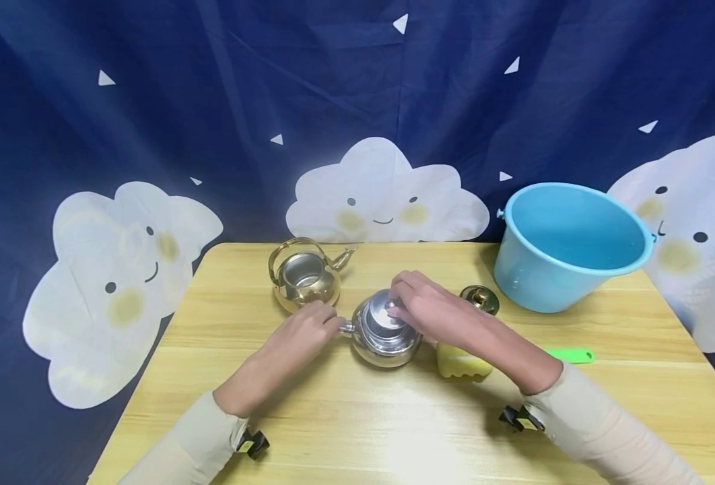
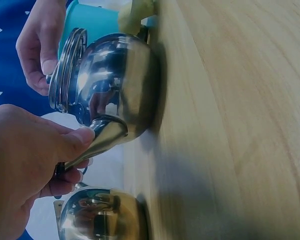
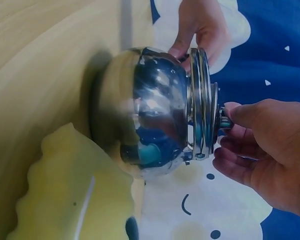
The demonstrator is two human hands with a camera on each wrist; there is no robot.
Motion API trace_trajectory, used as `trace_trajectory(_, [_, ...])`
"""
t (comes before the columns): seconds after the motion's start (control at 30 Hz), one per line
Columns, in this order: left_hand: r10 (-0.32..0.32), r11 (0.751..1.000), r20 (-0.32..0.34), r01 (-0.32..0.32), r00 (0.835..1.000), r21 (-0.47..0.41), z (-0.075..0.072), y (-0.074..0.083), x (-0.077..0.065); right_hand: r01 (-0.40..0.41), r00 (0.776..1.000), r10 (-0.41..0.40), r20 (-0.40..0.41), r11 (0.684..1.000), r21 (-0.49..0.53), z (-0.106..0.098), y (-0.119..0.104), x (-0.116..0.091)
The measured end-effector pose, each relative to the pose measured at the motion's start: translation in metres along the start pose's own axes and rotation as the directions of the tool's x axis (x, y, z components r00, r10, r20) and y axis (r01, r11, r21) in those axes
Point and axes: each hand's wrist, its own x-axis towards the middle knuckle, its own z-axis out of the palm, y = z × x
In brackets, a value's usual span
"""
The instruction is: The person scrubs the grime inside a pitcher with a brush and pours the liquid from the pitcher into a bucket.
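Observation:
A shiny silver teapot (image 1: 384,347) stands on the wooden table in front of the person. The left hand (image 1: 310,328) pinches its spout (image 2: 107,139), thumb on top. With thumb and fingertips, the right hand (image 1: 424,306) grips the knob (image 3: 225,120) of the silver lid (image 1: 385,311). In the right wrist view the lid is right at the teapot's rim, beside the metal rings around the neck. Behind the left hand sits a gold kettle (image 1: 309,294), its top uncovered and its handle upright. A gold lid (image 1: 480,299) lies beyond the right forearm, partly hidden.
A yellow sponge-like piece (image 1: 463,362) with a scalloped edge lies right of the teapot, partly under the right forearm. From behind that arm sticks out a green handle (image 1: 571,355). A light blue bucket (image 1: 551,269) stands at the back right, before a dark blue curtain (image 1: 345,74).

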Motion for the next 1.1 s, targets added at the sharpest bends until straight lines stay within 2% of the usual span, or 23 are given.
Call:
trace_trajectory(0.3, [0.005,1.0,-0.001,-0.005,1.0,0.01,0.001,0.0,0.0,-0.025,1.0,0.025,-0.007,0.999,0.022,-0.006,0.006,-0.001])
trace_trajectory(0.57, [0.008,1.0,-0.02,-0.008,1.0,0.012,0.002,0.0,0.0,0.02,0.999,-0.02,-0.051,1.0,0.008,-0.009,0.015,-0.001])
trace_trajectory(0.83, [0.015,1.0,-0.029,-0.014,0.999,0.015,0.001,0.001,-0.001,0.025,0.998,-0.026,-0.065,0.999,-0.024,-0.015,0.029,0.0])
trace_trajectory(1.1, [0.012,1.0,-0.027,-0.012,1.0,0.008,0.002,0.001,-0.001,-0.025,0.998,0.023,-0.058,0.999,-0.045,-0.019,0.046,-0.003])
